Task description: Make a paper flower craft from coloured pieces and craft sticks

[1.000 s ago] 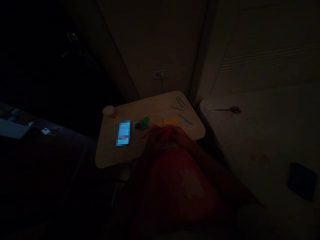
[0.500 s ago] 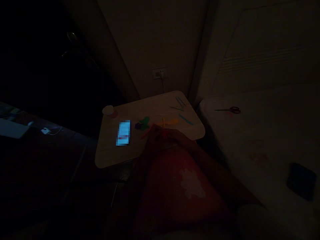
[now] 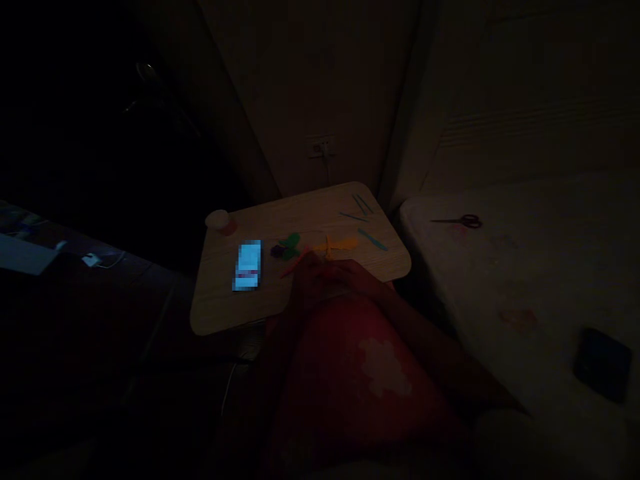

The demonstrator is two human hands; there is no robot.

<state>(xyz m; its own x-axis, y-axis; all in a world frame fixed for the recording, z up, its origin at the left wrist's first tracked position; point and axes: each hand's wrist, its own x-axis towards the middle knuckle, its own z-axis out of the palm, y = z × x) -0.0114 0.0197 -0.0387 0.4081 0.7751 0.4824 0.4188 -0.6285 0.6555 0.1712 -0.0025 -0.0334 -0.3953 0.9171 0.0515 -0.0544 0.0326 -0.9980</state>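
Observation:
My left hand (image 3: 307,275) and my right hand (image 3: 359,276) meet at the near edge of the small table, fingers curled toward each other. Between them shows a little of a soft-looking red piece (image 3: 331,269), mostly covered by the fingers. Just beyond the hands lies a flat orange piece (image 3: 345,244) with a short bar across it. A pinkish-red strip (image 3: 287,272) sticks out left of my left hand. Farther left are a green leaf-like shape (image 3: 291,245) and a dark purple piece (image 3: 277,251). Dim light hides fine detail.
On the wooden table (image 3: 215,313) stand a cup-like tub (image 3: 221,222) and a lit phone (image 3: 247,265). Thin teal sticks (image 3: 372,239) lie at the right. Scissors (image 3: 465,221) rest on the pale surface beside it. A wall socket (image 3: 320,146) holds a plug.
The fingers have closed further over the red piece, which showed bright between them a second ago and is now mostly hidden. Things on the table have stayed put.

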